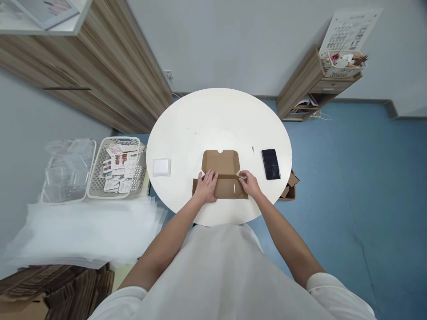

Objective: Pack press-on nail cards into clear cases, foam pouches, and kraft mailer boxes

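A brown cardboard box, partly folded, lies on the round white table near its front edge. Its lid flap spreads toward the far side. Across the left part of the box my left hand lies flat with its fingers stretched out. My right hand pinches the cardboard at the right end of the fold between lid and base. To the left sits a small white packet. A black phone rests at the right.
Left of the table stand a white basket of printed cards and a bin of clear plastic boxes. White foam sheets and flattened cardboard lie nearer me. An open carton is on the floor at right.
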A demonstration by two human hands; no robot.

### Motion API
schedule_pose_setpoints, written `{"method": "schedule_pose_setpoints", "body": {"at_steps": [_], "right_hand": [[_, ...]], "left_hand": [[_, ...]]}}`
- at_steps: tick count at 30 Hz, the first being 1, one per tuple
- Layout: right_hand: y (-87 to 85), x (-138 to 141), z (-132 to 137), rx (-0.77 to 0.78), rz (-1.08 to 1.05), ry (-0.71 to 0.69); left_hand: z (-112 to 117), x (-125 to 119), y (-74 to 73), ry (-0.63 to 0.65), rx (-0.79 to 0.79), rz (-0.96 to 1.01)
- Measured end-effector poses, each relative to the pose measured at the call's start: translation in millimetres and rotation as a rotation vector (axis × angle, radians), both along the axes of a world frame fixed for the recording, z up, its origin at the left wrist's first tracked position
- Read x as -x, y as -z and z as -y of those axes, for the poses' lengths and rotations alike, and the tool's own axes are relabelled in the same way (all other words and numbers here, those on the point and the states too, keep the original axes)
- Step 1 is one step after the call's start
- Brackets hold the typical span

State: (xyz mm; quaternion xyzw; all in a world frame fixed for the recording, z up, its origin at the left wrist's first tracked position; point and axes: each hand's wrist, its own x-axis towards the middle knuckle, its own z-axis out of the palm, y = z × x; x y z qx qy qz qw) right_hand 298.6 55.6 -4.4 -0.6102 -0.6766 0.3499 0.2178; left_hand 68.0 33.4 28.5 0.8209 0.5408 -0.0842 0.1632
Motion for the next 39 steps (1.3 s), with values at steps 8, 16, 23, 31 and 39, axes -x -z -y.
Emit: {"method": "schedule_pose_setpoints", "body": {"at_steps": [8, 16, 23, 31, 39], "right_hand": [[0.2, -32, -2, -0.074, 0.607, 0.351], [-3.7, -33, -14, -0.099, 0.536, 0.323], [-15.9, -4, 1, -0.184, 0.310, 0.057], [-16.9, 14, 13, -0.124, 0.122, -0.175], [-20.5, 32, 0, 0.000, 0.322, -0.268]], "left_hand": [[6, -6, -4.1, -0.068, -0.023, -0.016], [14, -9, -6.2, -0.116, -0.039, 0.019], [17, -10, -4.9, -0.138, -0.038, 0.027], [23, -8, -2.0, -0.154, -0.077, 0.046], [26, -1, -1.7, -0.159, -0.055, 0.061]]}}
